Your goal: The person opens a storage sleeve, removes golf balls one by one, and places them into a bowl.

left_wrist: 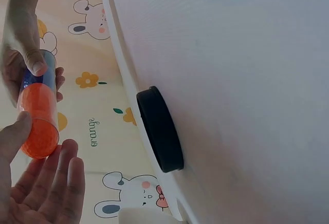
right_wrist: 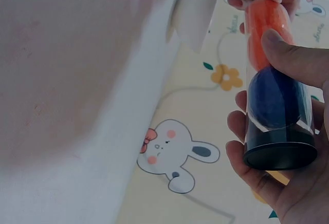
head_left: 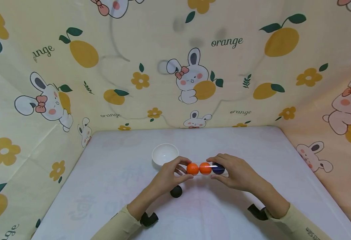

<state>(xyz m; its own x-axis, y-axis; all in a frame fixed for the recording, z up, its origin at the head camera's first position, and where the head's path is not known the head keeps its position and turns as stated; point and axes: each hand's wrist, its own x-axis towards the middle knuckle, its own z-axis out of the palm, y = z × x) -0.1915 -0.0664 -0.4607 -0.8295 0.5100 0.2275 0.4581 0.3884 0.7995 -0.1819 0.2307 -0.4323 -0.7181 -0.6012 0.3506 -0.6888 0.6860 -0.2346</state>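
Note:
A clear plastic tube [head_left: 212, 165] lies sideways between my hands, above the table. My right hand [head_left: 235, 170] grips it near the end with a black cap [right_wrist: 280, 156], thumb on one side and fingers on the other. A dark blue ball [right_wrist: 275, 98] sits inside by that cap, and an orange ball [head_left: 205, 168] follows it. At the tube's other end my left hand [head_left: 170, 175] pinches a second orange ball [head_left: 192, 169], which sticks out past the rim in the left wrist view. A round black lid [head_left: 176, 191] lies on the table below my left hand.
A white bowl [head_left: 153, 157] stands on the white-covered table [head_left: 109, 160], just beyond my left hand. Patterned cloth walls [head_left: 163, 43] with rabbits and oranges rise behind the table and along both sides. Black straps [head_left: 149, 220] sit at both wrists.

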